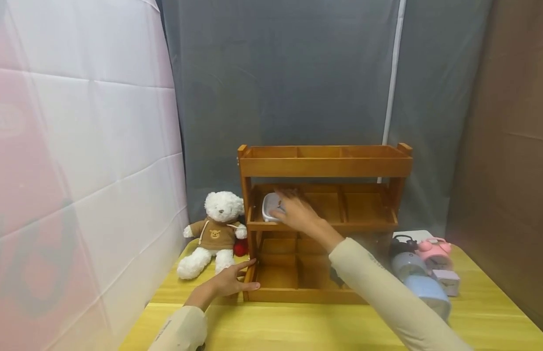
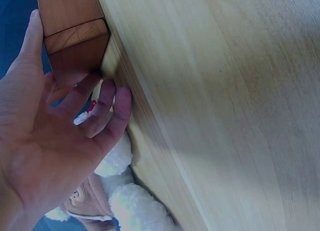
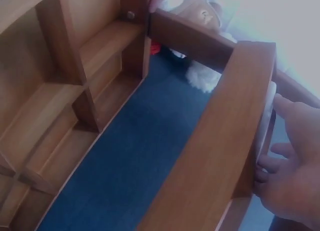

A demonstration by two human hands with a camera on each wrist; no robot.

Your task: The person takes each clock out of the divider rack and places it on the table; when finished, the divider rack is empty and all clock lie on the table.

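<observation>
A white rounded-square clock (image 1: pixel 270 207) sits in the left compartment of the middle tier of a brown wooden shelf (image 1: pixel 326 168). My right hand (image 1: pixel 295 209) holds it, partly covering its face. In the right wrist view, the thumb and curled fingers of the right hand (image 3: pixel 297 161) are at the clock's white edge (image 3: pixel 266 118), behind the tier's front board. Low on the shelf's left side, my left hand (image 1: pixel 227 282) grips the side post, thumb on the front. The left wrist view shows the left hand (image 2: pixel 55 136) around the post's wooden corner (image 2: pixel 77 46).
A white teddy bear (image 1: pixel 221 229) in a brown hoodie sits left of the shelf, with something red (image 1: pixel 241 247) beside it. To the right stand several clocks, including a pink alarm clock (image 1: pixel 435 251) and a light-blue one (image 1: pixel 427 292), on the yellow wooden table (image 1: pixel 298 326).
</observation>
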